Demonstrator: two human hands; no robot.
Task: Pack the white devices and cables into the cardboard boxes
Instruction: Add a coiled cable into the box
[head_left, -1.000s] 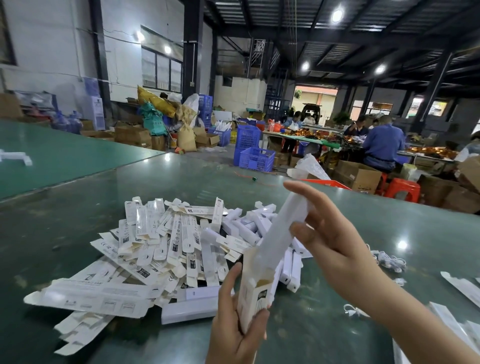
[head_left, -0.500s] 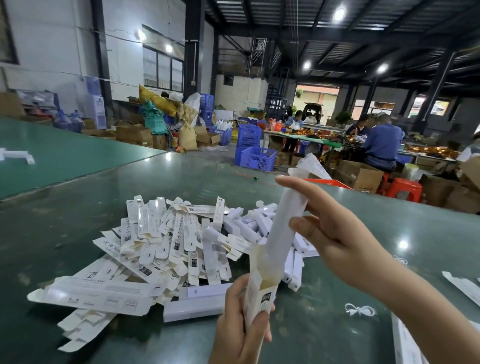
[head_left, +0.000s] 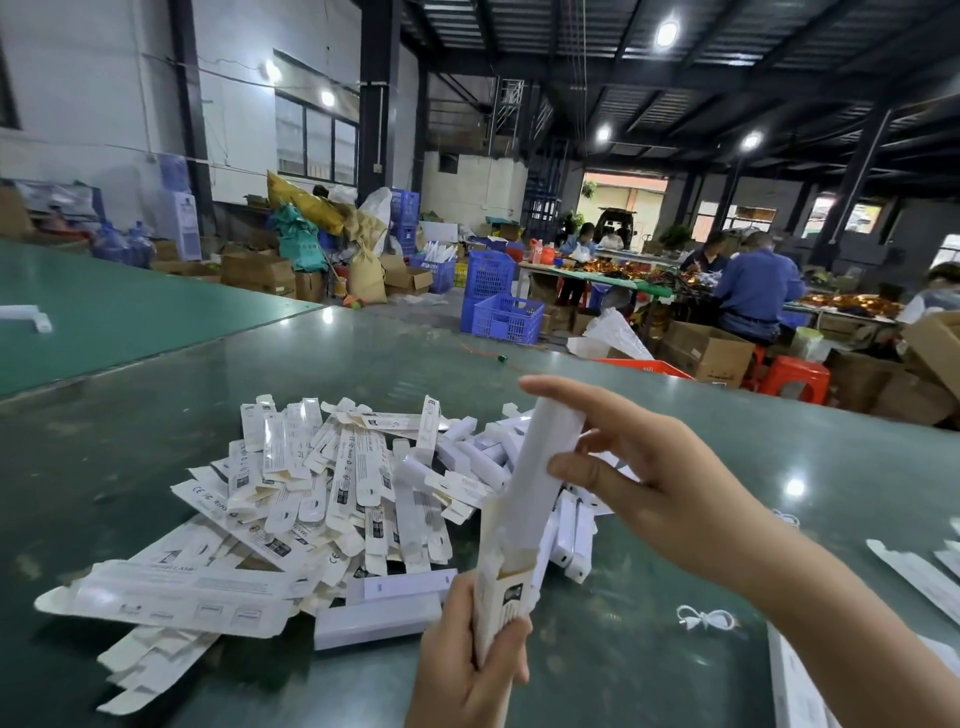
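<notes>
My left hand (head_left: 462, 660) grips the lower end of a narrow white cardboard box (head_left: 503, 587), held upright with its top flaps open. A long white device (head_left: 545, 462) stands partway inside that box, leaning up and to the right. My right hand (head_left: 654, 483) holds the device's upper end between fingers and thumb. On the green table (head_left: 156, 431) lies a heap of flat, unfolded white boxes (head_left: 322, 493), with several loose white devices (head_left: 483, 452) behind it. A coiled white cable (head_left: 706, 618) lies to the right.
More flat boxes (head_left: 914, 577) lie at the right edge. A white device (head_left: 379, 621) rests on the table in front of the heap. Behind the table stand blue crates (head_left: 501, 317), cardboard cartons (head_left: 706, 353), red stools (head_left: 795, 376) and seated workers (head_left: 753, 291) at other tables.
The device has slid a little deeper into the box while both hands hold their grips. The view has shifted slightly, with the box now more upright.
</notes>
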